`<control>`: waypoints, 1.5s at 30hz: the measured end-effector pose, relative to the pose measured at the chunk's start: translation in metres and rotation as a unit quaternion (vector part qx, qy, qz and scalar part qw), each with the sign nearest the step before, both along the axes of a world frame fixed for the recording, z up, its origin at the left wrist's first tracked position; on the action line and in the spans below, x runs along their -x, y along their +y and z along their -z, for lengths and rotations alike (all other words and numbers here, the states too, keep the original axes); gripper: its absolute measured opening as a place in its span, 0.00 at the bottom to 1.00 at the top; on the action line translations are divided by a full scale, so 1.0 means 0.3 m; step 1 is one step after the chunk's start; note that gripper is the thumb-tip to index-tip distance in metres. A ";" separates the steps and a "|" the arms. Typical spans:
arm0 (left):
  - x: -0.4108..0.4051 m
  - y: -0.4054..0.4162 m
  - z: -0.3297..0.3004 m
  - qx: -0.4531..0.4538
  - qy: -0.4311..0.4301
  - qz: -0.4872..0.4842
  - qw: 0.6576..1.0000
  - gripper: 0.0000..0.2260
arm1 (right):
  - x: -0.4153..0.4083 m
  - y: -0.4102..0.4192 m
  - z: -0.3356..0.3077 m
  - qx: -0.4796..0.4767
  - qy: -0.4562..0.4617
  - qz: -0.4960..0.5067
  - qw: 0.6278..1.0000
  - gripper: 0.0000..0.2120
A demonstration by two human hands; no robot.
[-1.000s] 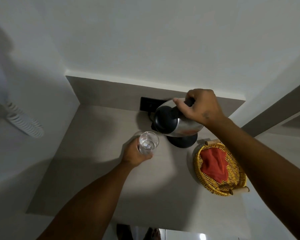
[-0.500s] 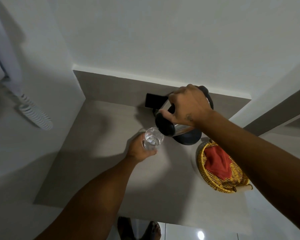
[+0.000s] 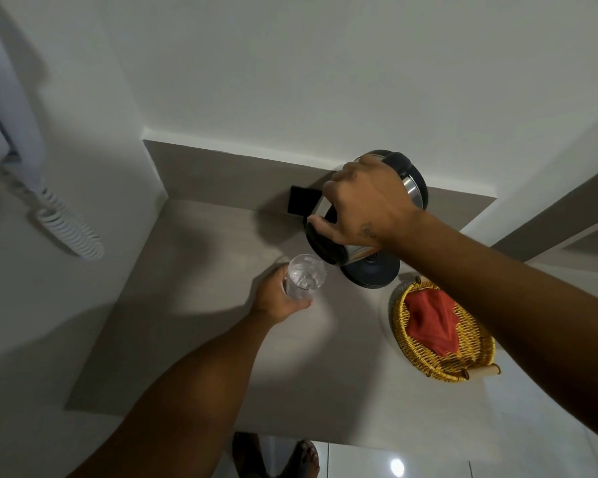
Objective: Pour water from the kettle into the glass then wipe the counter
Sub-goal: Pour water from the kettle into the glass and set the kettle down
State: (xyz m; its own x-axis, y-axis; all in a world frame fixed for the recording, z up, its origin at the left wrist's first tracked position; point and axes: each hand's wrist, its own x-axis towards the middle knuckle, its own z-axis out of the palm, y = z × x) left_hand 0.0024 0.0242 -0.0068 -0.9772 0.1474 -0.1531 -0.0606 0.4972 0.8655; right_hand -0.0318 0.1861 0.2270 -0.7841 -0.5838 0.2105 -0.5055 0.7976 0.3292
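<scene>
My right hand grips the handle of the steel kettle, which is tipped steeply with its black lid end down toward the glass. The clear glass stands on the grey counter just left of the kettle's spout, with rippling water inside. My left hand wraps around the glass from the near left side. The kettle's black base sits on the counter under the tilted kettle.
A yellow woven basket holding a red cloth sits at the counter's right. A black wall socket is behind the kettle. A white wall phone with a coiled cord hangs at the left. Feet show on the floor below.
The kettle has been tilted further, its bottom end rising and its spout dropping toward the glass. Water in the glass has risen. My left hand stays on the glass.
</scene>
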 end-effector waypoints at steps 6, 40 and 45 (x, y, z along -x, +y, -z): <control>0.003 -0.004 0.012 0.007 0.010 -0.004 1.000 0.31 | -0.001 -0.007 -0.023 -0.007 0.016 -0.009 1.000 0.25; 0.005 0.002 -0.004 -0.018 0.009 0.006 1.000 0.38 | -0.016 0.472 0.295 0.602 -0.080 0.335 0.720 0.19; 0.008 0.003 0.000 -0.024 0.027 0.014 0.999 0.40 | -0.011 0.553 0.395 0.694 -0.083 0.394 0.597 0.25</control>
State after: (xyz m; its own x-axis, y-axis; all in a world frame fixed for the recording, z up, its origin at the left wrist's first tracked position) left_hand 0.0001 0.0252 -0.0067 -0.9790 0.1815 -0.0930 0.0001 0.4564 0.8898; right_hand -0.0285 0.3520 0.1085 -0.7773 0.6267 -0.0553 0.2730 0.2568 -0.9271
